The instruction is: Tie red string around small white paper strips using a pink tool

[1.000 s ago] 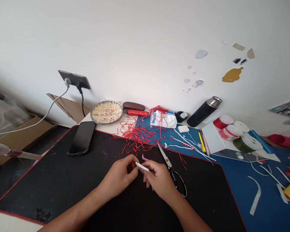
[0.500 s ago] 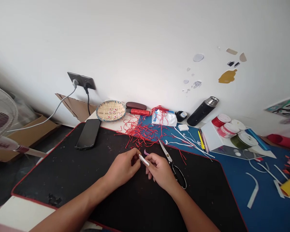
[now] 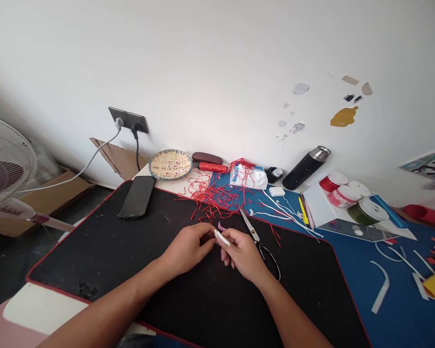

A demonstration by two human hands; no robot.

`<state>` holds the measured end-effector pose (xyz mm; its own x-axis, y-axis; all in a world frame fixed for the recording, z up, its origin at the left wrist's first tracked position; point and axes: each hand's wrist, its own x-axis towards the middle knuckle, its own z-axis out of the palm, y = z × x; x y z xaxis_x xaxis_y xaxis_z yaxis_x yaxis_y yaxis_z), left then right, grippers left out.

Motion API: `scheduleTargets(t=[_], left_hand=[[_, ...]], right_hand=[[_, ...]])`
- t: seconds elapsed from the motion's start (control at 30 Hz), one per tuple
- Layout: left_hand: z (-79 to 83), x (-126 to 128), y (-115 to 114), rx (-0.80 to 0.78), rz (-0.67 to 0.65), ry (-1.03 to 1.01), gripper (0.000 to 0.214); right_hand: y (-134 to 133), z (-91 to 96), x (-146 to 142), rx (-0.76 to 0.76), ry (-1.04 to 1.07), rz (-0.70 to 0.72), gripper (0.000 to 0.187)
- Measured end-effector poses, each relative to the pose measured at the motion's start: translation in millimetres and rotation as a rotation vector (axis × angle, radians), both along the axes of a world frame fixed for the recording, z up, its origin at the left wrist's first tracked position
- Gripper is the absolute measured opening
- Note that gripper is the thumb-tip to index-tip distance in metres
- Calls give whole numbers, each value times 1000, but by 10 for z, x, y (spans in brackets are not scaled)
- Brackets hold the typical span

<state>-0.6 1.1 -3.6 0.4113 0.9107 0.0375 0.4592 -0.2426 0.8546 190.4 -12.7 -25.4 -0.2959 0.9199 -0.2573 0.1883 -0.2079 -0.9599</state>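
Observation:
A small folded white strip is held between both hands above the black mat. My left hand is closed in a pinch at its left end. My right hand grips the strip between thumb and fingers, and a thin purple piece pokes up behind it. What the fingertips cover is hidden. Just right of my right hand lies a pair of scissors, its blades toward the wall. Loose red cord pieces are strewn beyond the hands.
A phone lies at the mat's upper left, near a woven basket. Along the wall are a red thread spool, a tissue pack and a dark flask. White cords and thread reels are at right, a fan at left.
The whole view has shifted slightly, so most things sit a little further right. Both hands keep hold of the white strip, and its left end shows a little differently at the left fingertips.

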Motion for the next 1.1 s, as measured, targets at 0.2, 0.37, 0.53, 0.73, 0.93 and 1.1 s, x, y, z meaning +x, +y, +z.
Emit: scheduleTargets(t=[0.2, 0.37, 0.53, 0.73, 0.93, 1.1], left_hand=[[11, 9, 8, 3, 5, -22, 13], [-2, 11, 1, 21, 21, -41, 13], [-34, 12, -3, 65, 51, -38, 13], [-46, 30, -3, 72, 64, -42, 14], [-28, 47, -10, 17, 97, -128, 13], [-36, 72, -29, 22, 130, -142, 14]], right_hand=[[13, 10, 11, 4, 1, 7, 34], [10, 41, 11, 9, -1, 12, 37], [-1, 63, 11, -1, -9, 10, 38], [-8, 69, -4, 1, -19, 1, 32], [-7, 73, -7, 27, -30, 10, 31], [-8, 30, 15, 45, -51, 19, 34]])
